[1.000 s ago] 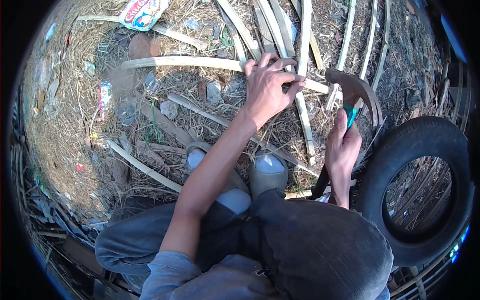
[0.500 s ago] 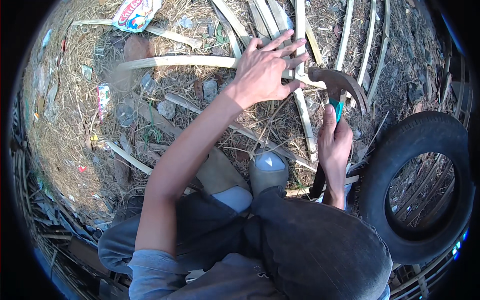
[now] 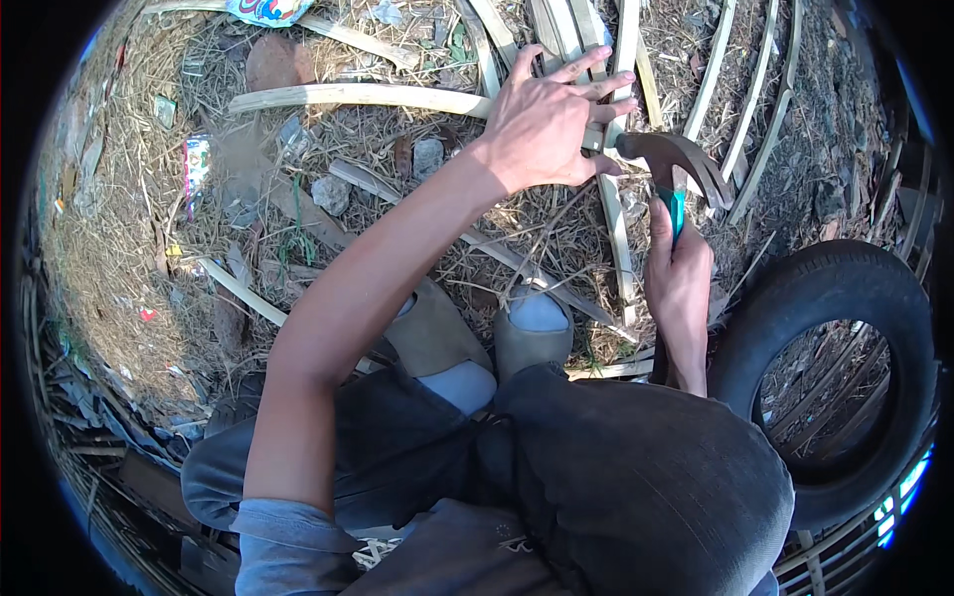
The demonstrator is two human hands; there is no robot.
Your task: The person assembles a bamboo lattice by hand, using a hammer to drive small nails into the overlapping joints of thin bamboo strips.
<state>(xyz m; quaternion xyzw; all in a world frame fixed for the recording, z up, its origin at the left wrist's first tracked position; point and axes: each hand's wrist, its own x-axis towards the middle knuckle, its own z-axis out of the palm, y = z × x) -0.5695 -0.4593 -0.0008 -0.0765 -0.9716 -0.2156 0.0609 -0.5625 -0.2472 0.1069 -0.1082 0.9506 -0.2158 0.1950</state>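
Observation:
My left hand [image 3: 545, 129] lies with fingers spread across several pale split-wood strips, which look like bamboo. One long curved strip [image 3: 368, 96] runs in from the left and passes beneath that hand. It meets an upright strip [image 3: 618, 238] near my fingertips, where the crossing is partly covered. In my right hand [image 3: 681, 283] is a claw hammer [image 3: 673, 159] with a brown, rusty-looking head and a green grip section. Its striking face points left, close beside the upright strip and my left thumb; whether it touches the wood, I cannot tell.
A black tire [image 3: 730, 363] lies to the right. More curved strips [image 3: 760, 84] stretch along the far right. A reddish stone [image 3: 278, 63], grey stones [image 3: 330, 195] and a bright wrapper [image 3: 268, 10] sit on straw-strewn ground. My shoes [image 3: 534, 333] are just below the strips.
The whole view has shifted a little. My left hand stays spread on the strips, and the hammer's face sits slightly nearer the upright strip than before.

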